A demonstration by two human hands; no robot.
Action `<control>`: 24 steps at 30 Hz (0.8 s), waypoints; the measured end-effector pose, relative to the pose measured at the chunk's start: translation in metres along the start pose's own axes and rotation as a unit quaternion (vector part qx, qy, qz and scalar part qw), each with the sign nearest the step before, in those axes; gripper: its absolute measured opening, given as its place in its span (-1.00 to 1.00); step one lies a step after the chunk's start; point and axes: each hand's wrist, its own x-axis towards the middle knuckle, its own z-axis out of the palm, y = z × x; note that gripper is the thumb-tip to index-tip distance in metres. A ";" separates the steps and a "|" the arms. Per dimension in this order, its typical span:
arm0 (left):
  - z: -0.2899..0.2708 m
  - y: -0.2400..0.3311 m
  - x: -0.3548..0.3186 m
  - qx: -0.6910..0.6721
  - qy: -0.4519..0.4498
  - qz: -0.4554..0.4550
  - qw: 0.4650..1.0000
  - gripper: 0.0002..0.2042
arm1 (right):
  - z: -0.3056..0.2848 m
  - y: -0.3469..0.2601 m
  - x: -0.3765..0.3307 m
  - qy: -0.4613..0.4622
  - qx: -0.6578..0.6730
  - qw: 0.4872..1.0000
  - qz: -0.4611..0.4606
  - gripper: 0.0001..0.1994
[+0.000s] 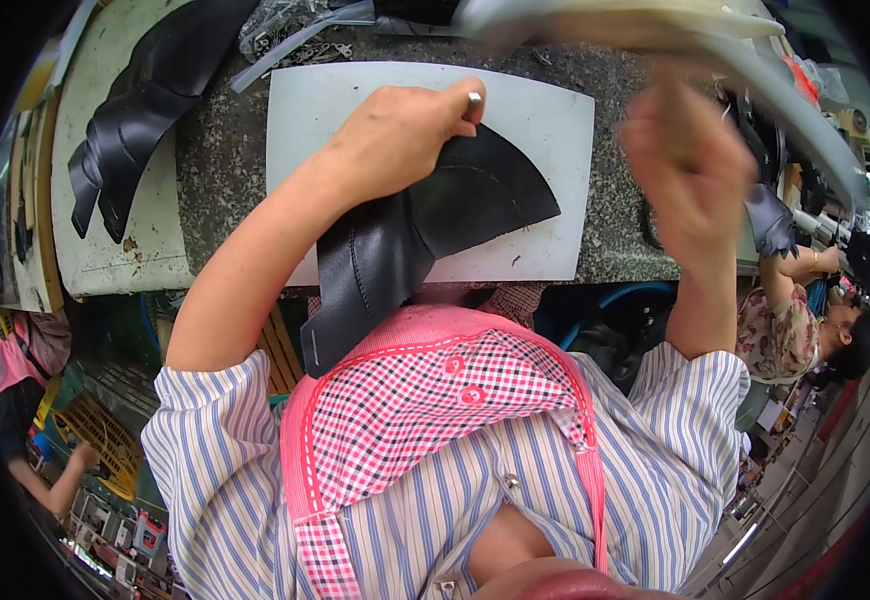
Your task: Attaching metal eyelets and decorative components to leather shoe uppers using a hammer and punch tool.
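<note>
In the head view, the left hand (400, 135) reaches across a black leather-like piece (485, 195) that lies mostly on a white board (555, 130) on the speckled bench (225, 170). The piece's flat, fan-shaped part spreads beyond that hand, while its folded, stitched strap runs past the near edge toward the pink checked apron (395, 420). The left fingers (458, 100) are closed around a small metal tool (475, 99), its bright end showing at the top of the fist, above the fan's upper edge. The right hand (690, 165), well apart to the right, is raised and smeared by motion; its fingers look curled, but I cannot tell how tightly or around what. Another black piece (130, 135) lies on the left. The step in hand looks like marking or punching the fan part with the held tool, probably by striking. The next move would call for the tool steady and upright, the piece flat on the board, and a square blow.
</note>
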 end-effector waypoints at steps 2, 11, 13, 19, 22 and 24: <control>0.003 -0.006 -0.002 0.117 -0.001 0.024 0.993 -0.90 | -0.004 0.002 0.012 -0.152 -0.118 0.973 0.125 -0.87; -0.005 0.008 -0.030 0.098 0.055 -0.064 0.992 -0.90 | -0.010 0.090 0.109 0.122 -0.292 0.934 0.168 -0.58; -0.005 0.010 -0.027 0.000 0.027 -0.048 0.998 -0.89 | -0.024 0.158 0.120 0.073 -0.325 0.935 0.125 -0.61; -0.065 0.021 -0.029 -0.085 0.158 -0.053 0.982 -0.89 | -0.025 0.143 0.111 0.184 -0.294 0.931 0.112 -0.67; -0.174 -0.025 -0.038 -0.174 0.240 -0.158 0.942 -0.95 | -0.033 0.125 0.103 0.224 -0.332 0.914 0.066 -0.71; -0.247 -0.066 -0.072 0.109 0.204 -0.190 0.954 -0.91 | -0.031 0.117 0.106 0.265 -0.290 0.918 -0.055 -0.79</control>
